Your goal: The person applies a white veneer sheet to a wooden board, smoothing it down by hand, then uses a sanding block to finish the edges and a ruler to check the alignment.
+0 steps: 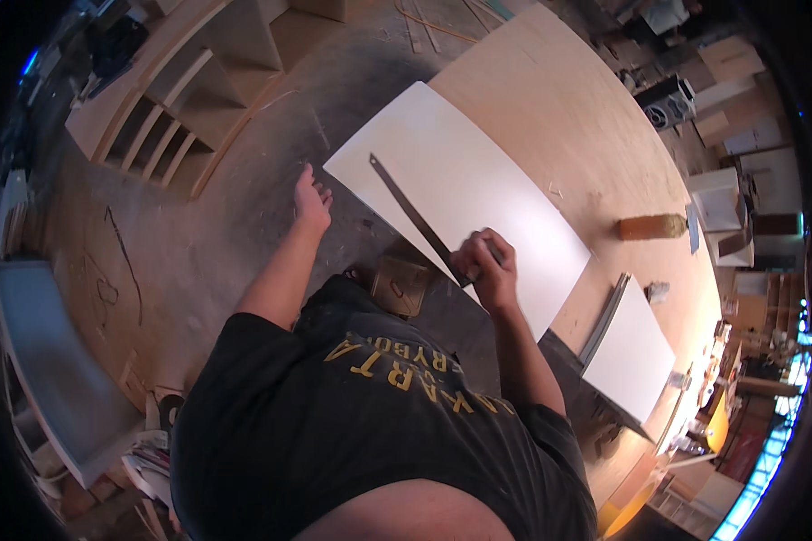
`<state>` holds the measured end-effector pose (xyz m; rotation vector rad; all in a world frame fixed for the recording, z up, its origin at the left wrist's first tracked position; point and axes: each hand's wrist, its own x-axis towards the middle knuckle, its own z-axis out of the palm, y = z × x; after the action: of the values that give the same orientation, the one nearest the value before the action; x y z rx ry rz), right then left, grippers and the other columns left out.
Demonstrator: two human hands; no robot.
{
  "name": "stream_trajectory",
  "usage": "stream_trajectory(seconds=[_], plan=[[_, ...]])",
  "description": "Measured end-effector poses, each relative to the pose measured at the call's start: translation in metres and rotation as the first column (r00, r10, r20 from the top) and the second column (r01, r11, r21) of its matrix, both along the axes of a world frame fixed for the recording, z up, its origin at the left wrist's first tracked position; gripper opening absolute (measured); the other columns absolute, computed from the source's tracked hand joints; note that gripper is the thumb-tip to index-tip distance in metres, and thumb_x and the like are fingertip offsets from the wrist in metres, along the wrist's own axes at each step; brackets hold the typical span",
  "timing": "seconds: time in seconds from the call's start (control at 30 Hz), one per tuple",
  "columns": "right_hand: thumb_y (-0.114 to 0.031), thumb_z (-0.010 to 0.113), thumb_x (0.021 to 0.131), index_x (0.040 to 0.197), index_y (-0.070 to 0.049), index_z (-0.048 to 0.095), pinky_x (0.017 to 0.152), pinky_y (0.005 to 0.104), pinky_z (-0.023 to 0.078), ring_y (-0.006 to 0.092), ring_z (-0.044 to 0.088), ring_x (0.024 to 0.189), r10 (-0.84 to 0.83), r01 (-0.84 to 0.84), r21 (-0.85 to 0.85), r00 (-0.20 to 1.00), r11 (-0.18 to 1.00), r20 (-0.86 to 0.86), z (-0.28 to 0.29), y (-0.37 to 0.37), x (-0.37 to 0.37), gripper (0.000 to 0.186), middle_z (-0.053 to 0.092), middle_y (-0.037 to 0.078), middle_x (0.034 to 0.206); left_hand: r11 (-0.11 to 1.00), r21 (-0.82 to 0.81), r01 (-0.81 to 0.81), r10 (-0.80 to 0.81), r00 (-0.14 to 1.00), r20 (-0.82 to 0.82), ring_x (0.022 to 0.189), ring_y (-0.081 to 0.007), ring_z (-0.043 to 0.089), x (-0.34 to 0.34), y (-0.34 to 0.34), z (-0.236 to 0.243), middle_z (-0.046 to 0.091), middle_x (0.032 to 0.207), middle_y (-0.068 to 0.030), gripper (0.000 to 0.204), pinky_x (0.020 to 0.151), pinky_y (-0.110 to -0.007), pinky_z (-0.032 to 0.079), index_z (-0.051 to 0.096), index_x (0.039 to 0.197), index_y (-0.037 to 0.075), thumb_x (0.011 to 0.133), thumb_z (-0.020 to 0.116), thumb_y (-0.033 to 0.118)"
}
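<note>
My right hand (489,266) is closed round the near end of a long, narrow dark metal blade (412,212). The blade reaches away to the upper left across a white panel (478,171), and its far tip has a small hole. Whether the blade rests on the panel or hovers just over it, I cannot tell. Off the panel's left corner, my left hand (312,200) is held up over the floor with its fingers partly spread and nothing in it. The white panel lies on a large wooden worktop (541,72) and sticks out past its near edge.
A smaller white panel (636,352) and a yellowish block (651,227) lie to the right on the worktop. At the upper left stands a wooden shelf unit (176,126). A grey-blue panel (59,352) is at the far left, and a boxy container (399,286) sits below the worktop edge.
</note>
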<state>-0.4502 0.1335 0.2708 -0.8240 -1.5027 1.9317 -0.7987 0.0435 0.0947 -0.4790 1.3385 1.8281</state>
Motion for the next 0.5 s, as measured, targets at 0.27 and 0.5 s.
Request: stream_trajectory(seconds=[0.27, 0.5], plan=[[-0.021, 0.056, 0.108, 0.091, -0.001, 0.059, 0.064, 0.0275, 0.046, 0.0091, 0.057, 0.068, 0.429, -0.509, 0.265, 0.849, 0.819, 0.308, -0.030, 0.027, -0.151, 0.026, 0.060, 0.002, 0.070, 0.970, -0.234, -0.062, 0.025, 0.987, -0.159, 0.134, -0.0380, 0.053, -0.002, 0.040, -0.022, 0.047, 0.152, -0.0243, 0.089, 0.110, -0.047, 0.041, 0.036, 0.154, -0.004, 0.090, 0.072, 0.045], [-0.019, 0.056, 0.107, 0.091, 0.000, 0.058, 0.059, 0.0315, 0.047, 0.0126, 0.060, 0.063, 0.477, -0.579, 0.554, 0.813, 0.599, 0.335, -0.063, 0.039, -0.204, 0.025, 0.060, 0.007, 0.066, 0.875, -0.459, 0.157, -0.284, 0.933, -0.223, 0.137, -0.0420, 0.053, -0.040, 0.072, -0.072, 0.056, 0.141, -0.0363, 0.075, 0.113, -0.042, 0.042, 0.042, 0.140, -0.021, 0.080, 0.069, 0.016]])
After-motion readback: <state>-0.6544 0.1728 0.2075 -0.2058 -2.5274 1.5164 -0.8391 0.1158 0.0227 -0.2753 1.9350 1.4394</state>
